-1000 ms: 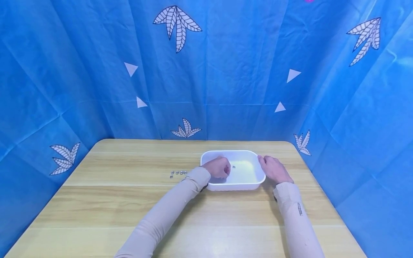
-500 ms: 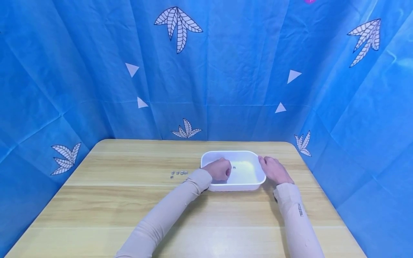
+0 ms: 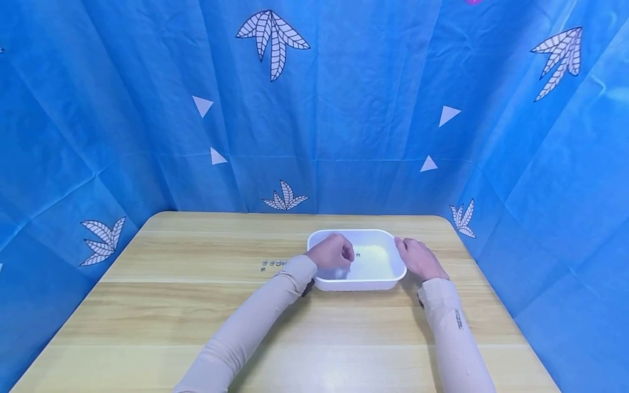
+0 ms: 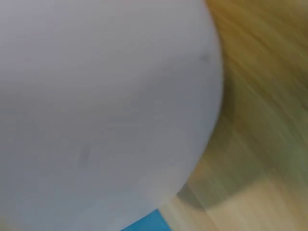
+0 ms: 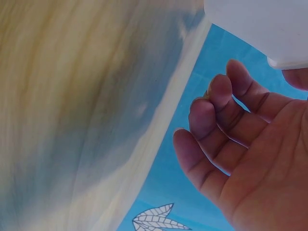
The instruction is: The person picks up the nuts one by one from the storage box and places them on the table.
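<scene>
A white plastic tub stands on the wooden table. My left hand is inside it at the left, its fingers curled and turned down toward the floor of the tub. Its fingertips are hidden, so I cannot tell whether they pinch anything. One small shiny metal piece lies in the tub, just right of this hand. My right hand is at the tub's right end. In the right wrist view its thumb rests at the rim, while the relaxed fingers hang bent beside the wall.
Several small shiny metal pieces lie on the table left of the tub, near the left sleeve. A blue curtain with leaf prints surrounds the table's back and sides. The tub's outer wall fills most of the left wrist view.
My left hand has risen slightly within the tub, showing more of its thumb side. The right hand, the tub and the metal pieces on the table stay in place.
</scene>
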{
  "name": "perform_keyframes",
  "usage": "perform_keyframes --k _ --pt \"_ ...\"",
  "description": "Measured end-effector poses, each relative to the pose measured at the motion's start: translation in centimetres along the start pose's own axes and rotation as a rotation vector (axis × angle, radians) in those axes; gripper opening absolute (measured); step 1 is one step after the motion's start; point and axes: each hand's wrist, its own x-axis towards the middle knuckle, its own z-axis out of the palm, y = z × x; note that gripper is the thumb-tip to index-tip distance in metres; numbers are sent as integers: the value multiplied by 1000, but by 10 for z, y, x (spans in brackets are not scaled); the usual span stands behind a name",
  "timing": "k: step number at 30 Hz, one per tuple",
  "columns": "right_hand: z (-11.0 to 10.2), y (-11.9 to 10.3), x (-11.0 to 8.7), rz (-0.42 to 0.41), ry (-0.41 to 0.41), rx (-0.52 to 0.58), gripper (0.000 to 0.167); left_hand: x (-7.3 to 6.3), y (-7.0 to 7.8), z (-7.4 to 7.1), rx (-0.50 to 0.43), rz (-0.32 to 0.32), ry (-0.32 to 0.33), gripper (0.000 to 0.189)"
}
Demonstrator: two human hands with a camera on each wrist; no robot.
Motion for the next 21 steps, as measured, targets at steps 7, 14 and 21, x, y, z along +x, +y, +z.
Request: perform_keyframes --k 7,14,21 --pt "-1 -1 -1 4 -9 4 68 -4 6 -4 -192 64 42 9" --pt "-1 -1 0 -1 -8 5 68 -7 8 -7 -293 106 79 9" --pt "0 2 0 -1 -9 9 70 -11 7 -10 -345 111 108 9"
